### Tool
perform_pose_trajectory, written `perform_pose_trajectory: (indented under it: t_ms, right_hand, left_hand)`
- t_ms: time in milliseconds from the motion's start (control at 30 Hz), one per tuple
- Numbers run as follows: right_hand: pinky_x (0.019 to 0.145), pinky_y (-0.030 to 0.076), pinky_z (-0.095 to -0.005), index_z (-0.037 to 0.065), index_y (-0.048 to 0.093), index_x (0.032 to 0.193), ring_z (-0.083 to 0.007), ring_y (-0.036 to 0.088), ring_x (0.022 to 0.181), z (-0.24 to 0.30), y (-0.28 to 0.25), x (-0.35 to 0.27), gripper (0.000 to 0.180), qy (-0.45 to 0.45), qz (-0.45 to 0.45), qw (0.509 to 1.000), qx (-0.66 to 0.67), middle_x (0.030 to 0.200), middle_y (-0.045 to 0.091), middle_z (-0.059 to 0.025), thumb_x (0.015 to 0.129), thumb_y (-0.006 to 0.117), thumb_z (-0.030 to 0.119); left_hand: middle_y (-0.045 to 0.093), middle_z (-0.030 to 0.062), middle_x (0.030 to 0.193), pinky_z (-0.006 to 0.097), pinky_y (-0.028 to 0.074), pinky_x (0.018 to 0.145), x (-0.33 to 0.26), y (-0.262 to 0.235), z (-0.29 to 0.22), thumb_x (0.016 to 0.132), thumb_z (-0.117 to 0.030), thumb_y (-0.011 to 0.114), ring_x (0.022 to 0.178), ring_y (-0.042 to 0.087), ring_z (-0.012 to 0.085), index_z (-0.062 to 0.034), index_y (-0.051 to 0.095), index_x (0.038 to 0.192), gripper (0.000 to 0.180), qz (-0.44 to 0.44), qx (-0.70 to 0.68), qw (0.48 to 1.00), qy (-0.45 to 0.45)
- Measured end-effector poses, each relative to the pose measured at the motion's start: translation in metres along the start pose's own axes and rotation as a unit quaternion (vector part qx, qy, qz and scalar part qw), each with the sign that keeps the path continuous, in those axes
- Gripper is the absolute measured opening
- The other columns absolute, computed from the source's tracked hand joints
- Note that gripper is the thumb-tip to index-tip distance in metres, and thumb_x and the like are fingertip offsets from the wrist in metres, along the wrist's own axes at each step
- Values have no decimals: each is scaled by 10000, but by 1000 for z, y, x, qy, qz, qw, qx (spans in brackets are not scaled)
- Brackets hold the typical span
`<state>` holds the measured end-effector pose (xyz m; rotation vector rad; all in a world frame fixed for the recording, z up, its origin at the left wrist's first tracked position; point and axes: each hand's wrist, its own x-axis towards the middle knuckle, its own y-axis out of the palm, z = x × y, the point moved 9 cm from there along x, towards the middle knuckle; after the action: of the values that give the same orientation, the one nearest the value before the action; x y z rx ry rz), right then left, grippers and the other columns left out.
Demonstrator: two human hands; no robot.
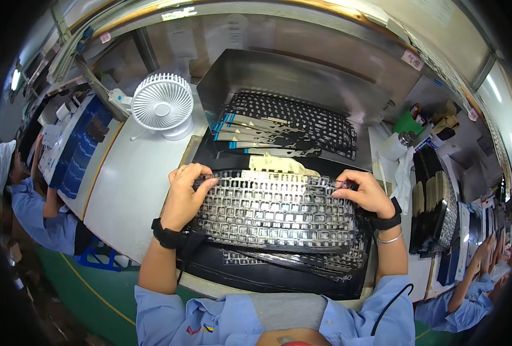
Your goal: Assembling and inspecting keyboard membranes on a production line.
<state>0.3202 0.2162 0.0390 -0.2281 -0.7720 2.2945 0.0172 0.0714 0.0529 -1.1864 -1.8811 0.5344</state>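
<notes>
The left hand (186, 185) is gripping the upper left corner of a sheet (276, 213), with thumb and forefinger closing in a pinch. The right hand (366, 191) is pinching near the upper right corner; its exact contact with the edge is partly hiding behind the fingers. The sheet, a glossy grid of square openings, is lying across the centre of the frame, spanning the space between both hands.

Handling: the sheet is apparently weighing little and is likely behaving as thin, springy stock, bending across its width. The glossy face is probably offering a slippery surface, and the narrow webs between openings are looking easy to crease or tear. Opposite corners and the outer border are providing the safest hold; the webs are suiting finger pressure poorly.

More grid sheets (325, 262) are lying below the lower edge, at lower centre right, over a black mat (209, 271). A pale yellow piece (276, 164) is showing just above the upper edge. Beyond it, blue-ended strips (244, 137) are resting in a metal tray (209, 86). A white fan (162, 108) is standing at upper left.
</notes>
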Motion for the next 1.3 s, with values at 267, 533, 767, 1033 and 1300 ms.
perform_pose_trajectory:
  t_ms: [267, 533, 767, 1033, 1300]
  right_hand:
    - [579, 387, -178, 13, 633, 865, -18, 483, 649, 7, -17, -7, 115, -37, -118, 988, 97, 792, 603, 30, 784, 686, 76]
    - [565, 490, -194, 43, 497, 992, -51, 548, 653, -10, -14, -6, 183, 53, -99, 941, 319, 795, 537, 7, 852, 615, 59]
    - [632, 548, -224, -12, 476, 1181, -111, 612, 732, -18, -3, -5, 397, 82, 6, 935, 345, 862, 584, -54, 824, 642, 43]
    - [624, 555, -225, 3, 472, 1223, -107, 610, 765, -16, 0, -3, 441, 82, 14, 936, 342, 871, 594, -46, 813, 635, -2]
    - [588, 465, -188, -16, 560, 1130, -57, 532, 704, -38, -35, -7, 277, 55, -138, 933, 329, 866, 573, -13, 866, 586, 66]
  left_hand:
    - [621, 46, 860, 196, 473, 631, -6, -1, 42, 876, -46, 562, 715, 580, 76, -13, 484, 1079, 220, -12, -448, 874, -190]
    - [638, 79, 935, 239, 541, 638, -5, 5, 53, 907, -47, 506, 736, 614, 95, 17, 536, 1092, 198, 10, -445, 873, -201]
    - [635, 72, 925, 243, 547, 642, -5, 15, 61, 914, -70, 501, 719, 607, 88, 12, 534, 1103, 209, 21, -402, 882, -245]
    - [616, 67, 931, 250, 535, 655, -2, 14, 65, 898, -42, 517, 742, 616, 117, 2, 523, 1058, 166, 8, -404, 887, -225]
    - [609, 78, 833, 266, 503, 516, -9, 25, 70, 950, -190, 453, 652, 595, 136, -10, 546, 976, 204, 50, -485, 845, -218]
